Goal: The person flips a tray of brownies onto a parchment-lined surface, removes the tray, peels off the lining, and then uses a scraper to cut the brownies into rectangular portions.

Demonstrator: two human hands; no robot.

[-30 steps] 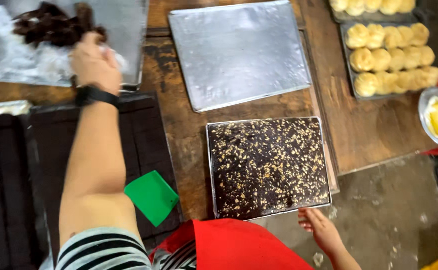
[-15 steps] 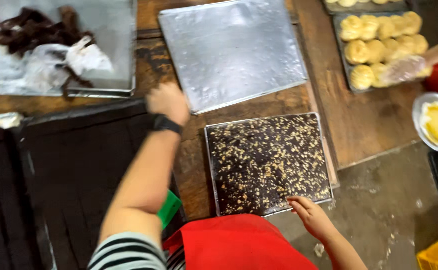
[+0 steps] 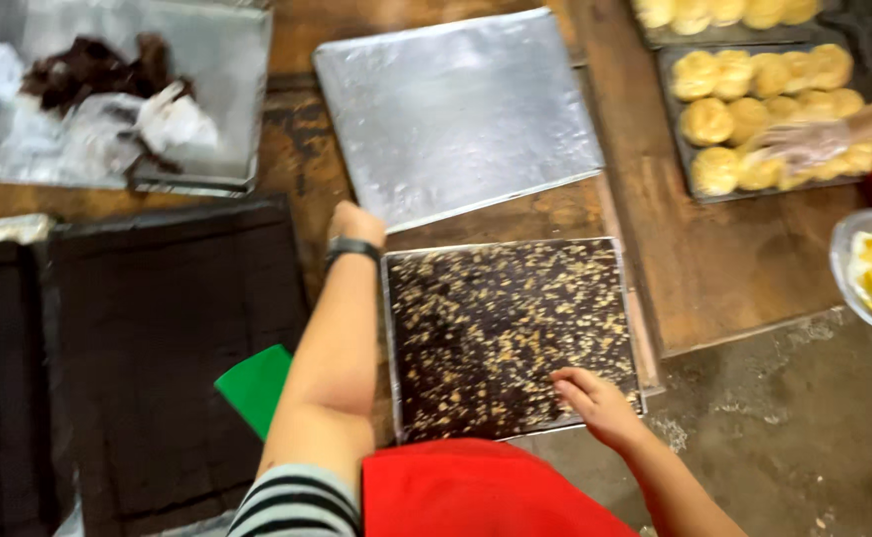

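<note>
Your left hand has come back from the far tray of dark scraps and now sits at the top left corner of the nut-topped chocolate slab tray — fingers curled over that corner, though whether they actually pinch the rim or only rest against it cannot be told from this angle. Your right hand has moved from the tray's outside edge onto its near right corner, fingers spread and lying on the topping beside the rim, not closed around anything.

So both hands now bracket the one tray on opposite corners, which reads as getting set to shift or turn it. It lies flat on the wooden table, just in front of the empty foil-covered board and right of the dark slab. A green scraper shows under your left forearm. At the far right, another person's gloved hand — not yours — works over the tray of pale buns.
</note>
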